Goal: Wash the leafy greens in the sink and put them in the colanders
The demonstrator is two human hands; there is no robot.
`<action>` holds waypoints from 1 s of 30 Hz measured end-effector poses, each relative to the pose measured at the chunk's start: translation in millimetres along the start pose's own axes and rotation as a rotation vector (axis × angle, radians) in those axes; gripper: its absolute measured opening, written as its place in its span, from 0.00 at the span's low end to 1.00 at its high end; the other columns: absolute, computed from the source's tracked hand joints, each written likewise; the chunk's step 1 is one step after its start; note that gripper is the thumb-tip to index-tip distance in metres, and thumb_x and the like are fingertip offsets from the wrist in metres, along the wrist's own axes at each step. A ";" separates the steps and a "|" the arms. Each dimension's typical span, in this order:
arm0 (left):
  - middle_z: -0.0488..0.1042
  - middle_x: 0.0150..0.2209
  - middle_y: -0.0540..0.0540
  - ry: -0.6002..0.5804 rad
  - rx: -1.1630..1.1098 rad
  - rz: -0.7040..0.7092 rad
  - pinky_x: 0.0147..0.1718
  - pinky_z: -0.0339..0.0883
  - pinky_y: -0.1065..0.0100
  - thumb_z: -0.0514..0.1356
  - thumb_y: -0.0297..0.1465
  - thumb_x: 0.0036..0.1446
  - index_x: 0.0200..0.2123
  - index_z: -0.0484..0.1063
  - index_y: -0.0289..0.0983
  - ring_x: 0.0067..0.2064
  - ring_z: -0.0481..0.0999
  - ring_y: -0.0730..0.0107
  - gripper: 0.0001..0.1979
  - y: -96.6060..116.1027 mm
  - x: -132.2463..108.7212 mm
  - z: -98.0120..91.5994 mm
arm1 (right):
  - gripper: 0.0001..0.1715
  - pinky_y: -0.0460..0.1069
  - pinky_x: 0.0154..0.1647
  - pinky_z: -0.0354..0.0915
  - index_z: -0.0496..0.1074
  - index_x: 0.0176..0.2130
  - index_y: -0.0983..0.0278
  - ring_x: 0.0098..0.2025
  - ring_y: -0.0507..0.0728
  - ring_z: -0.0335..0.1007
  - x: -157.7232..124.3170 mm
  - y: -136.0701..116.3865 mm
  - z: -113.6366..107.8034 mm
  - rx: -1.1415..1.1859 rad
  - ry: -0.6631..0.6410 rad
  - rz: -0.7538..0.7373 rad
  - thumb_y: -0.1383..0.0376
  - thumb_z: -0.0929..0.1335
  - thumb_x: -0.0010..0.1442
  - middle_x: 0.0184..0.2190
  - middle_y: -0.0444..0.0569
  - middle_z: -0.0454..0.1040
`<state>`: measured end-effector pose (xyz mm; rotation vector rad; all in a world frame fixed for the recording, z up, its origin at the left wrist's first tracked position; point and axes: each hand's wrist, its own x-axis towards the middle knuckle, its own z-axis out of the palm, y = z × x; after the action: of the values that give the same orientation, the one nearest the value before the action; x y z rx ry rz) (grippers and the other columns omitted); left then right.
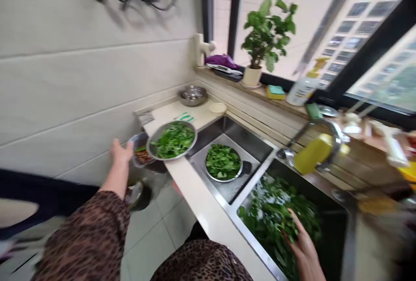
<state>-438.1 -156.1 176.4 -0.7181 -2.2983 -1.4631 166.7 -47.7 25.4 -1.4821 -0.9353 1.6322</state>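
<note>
My right hand [303, 244] is in the right sink basin, its fingers curled round a bunch of leafy greens [287, 222]. More loose greens [273, 198] float in the water there. My left hand [121, 155] is stretched out to the left, slightly blurred, its fingers apart. It is beside a clear plastic bin [139, 164] with green and brown scraps in it; whether it touches the rim I cannot tell. A metal colander [191, 144] of picked greens rests at the counter's edge. In the left basin sits a round strainer [247, 167] full of leaves.
A steel bowl [193, 95] and a stack of pale dishes [217, 108] stand in the counter corner. The faucet [336, 138], with a yellow piece [313, 154] by it, arches over the right basin. A potted plant [252, 76], sponge [275, 92] and pump bottle [302, 91] line the windowsill.
</note>
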 end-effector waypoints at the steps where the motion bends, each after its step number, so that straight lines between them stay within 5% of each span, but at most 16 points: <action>1: 0.71 0.42 0.41 0.039 -0.005 -0.005 0.47 0.60 0.46 0.60 0.30 0.48 0.39 0.64 0.30 0.43 0.73 0.60 0.15 10.1 -1.3 11.1 | 0.21 0.46 0.18 0.64 0.72 0.38 0.53 0.26 0.54 0.70 0.2 0.1 -1.8 0.039 0.067 0.018 0.52 0.70 0.41 0.34 0.41 0.76; 3: 0.68 0.48 0.42 0.056 -0.126 0.038 0.45 0.64 0.52 0.59 0.32 0.49 0.46 0.64 0.36 0.42 0.73 0.62 0.19 41.4 -24.9 32.9 | 0.23 0.44 0.16 0.62 0.72 0.39 0.54 0.22 0.50 0.65 6.5 -0.6 -3.4 0.207 0.091 0.102 0.56 0.72 0.40 0.35 0.41 0.75; 4: 0.69 0.47 0.44 -0.060 -0.244 0.077 0.43 0.66 0.55 0.58 0.34 0.51 0.47 0.64 0.39 0.42 0.74 0.63 0.18 62.1 -46.5 42.3 | 0.23 0.44 0.17 0.62 0.72 0.39 0.55 0.21 0.49 0.64 11.1 -1.1 -4.1 0.247 0.102 0.114 0.57 0.73 0.39 0.35 0.41 0.75; 9: 0.74 0.36 0.46 -0.990 -0.513 0.533 0.40 0.67 0.63 0.58 0.31 0.52 0.34 0.74 0.41 0.39 0.73 0.65 0.06 168.3 -199.6 81.2 | 0.20 0.45 0.24 0.62 0.71 0.38 0.58 0.32 0.54 0.67 34.6 8.7 -4.2 -0.075 0.192 -0.065 0.55 0.70 0.43 0.37 0.44 0.72; 11: 0.75 0.34 0.46 -1.316 -0.569 0.627 0.38 0.67 0.66 0.56 0.30 0.53 0.34 0.74 0.41 0.36 0.73 0.68 0.07 190.2 -257.8 97.4 | 0.18 0.47 0.31 0.62 0.72 0.37 0.60 0.39 0.57 0.66 41.0 22.4 -0.7 -0.430 0.132 -0.157 0.60 0.70 0.43 0.40 0.47 0.71; 13: 0.75 0.32 0.46 -1.476 -0.584 0.654 0.37 0.65 0.68 0.57 0.29 0.52 0.33 0.75 0.39 0.35 0.73 0.69 0.07 196.0 -307.0 113.1 | 0.15 0.49 0.35 0.60 0.73 0.35 0.62 0.40 0.58 0.66 44.0 38.9 3.0 -0.761 0.014 -0.153 0.68 0.70 0.42 0.38 0.50 0.71; 16: 0.75 0.28 0.47 -1.567 -0.538 0.574 0.35 0.64 0.70 0.57 0.27 0.50 0.29 0.75 0.37 0.32 0.73 0.70 0.06 186.3 -361.9 134.3 | 0.08 0.50 0.33 0.58 0.73 0.21 0.65 0.32 0.58 0.68 45.5 56.1 2.6 -0.934 -0.091 -0.044 0.76 0.68 0.37 0.25 0.49 0.71; 18: 0.74 0.26 0.48 -1.624 -0.485 0.399 0.32 0.64 0.71 0.56 0.26 0.49 0.28 0.75 0.36 0.28 0.72 0.71 0.07 177.1 -385.6 145.7 | 0.07 0.49 0.30 0.57 0.69 0.15 0.66 0.29 0.57 0.67 46.9 56.0 -3.5 -0.887 -0.097 -0.027 0.76 0.69 0.35 0.18 0.47 0.68; 21: 0.73 0.25 0.48 -1.624 -0.469 0.103 0.28 0.64 0.71 0.54 0.27 0.50 0.31 0.74 0.34 0.26 0.72 0.72 0.09 169.2 -404.0 156.9 | 0.01 0.46 0.28 0.58 0.71 0.21 0.64 0.28 0.54 0.66 46.8 40.2 -17.6 -0.782 -0.075 -0.057 0.70 0.68 0.41 0.19 0.44 0.69; 23: 0.73 0.33 0.45 -1.555 -0.520 0.028 0.29 0.65 0.70 0.55 0.28 0.49 0.36 0.73 0.34 0.30 0.72 0.70 0.11 168.6 -407.9 160.1 | 0.07 0.44 0.22 0.57 0.72 0.29 0.63 0.24 0.51 0.64 42.1 25.8 -25.2 -0.529 -0.040 -0.023 0.64 0.67 0.46 0.21 0.42 0.69; 27: 0.59 0.54 0.40 -1.508 -0.633 0.217 0.42 0.65 0.61 0.66 0.32 0.39 0.55 0.60 0.41 0.50 0.65 0.59 0.36 171.8 -407.0 157.8 | 0.09 0.38 0.13 0.50 0.69 0.32 0.64 0.17 0.43 0.56 23.5 2.5 -25.2 0.382 -0.156 0.202 0.66 0.70 0.47 0.23 0.40 0.68; 30: 0.51 0.60 0.40 -1.552 -0.629 0.479 0.55 0.50 0.52 0.71 0.36 0.31 0.60 0.49 0.45 0.59 0.52 0.51 0.52 176.3 -405.3 152.2 | 0.09 0.34 0.13 0.52 0.67 0.32 0.64 0.17 0.41 0.55 10.5 -6.4 -14.4 0.776 -0.315 0.303 0.72 0.69 0.48 0.23 0.39 0.68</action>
<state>-4.9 -53.9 33.5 -3.1577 -1.8900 -1.5126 180.6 -34.8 25.1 -0.8609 -0.1551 2.1537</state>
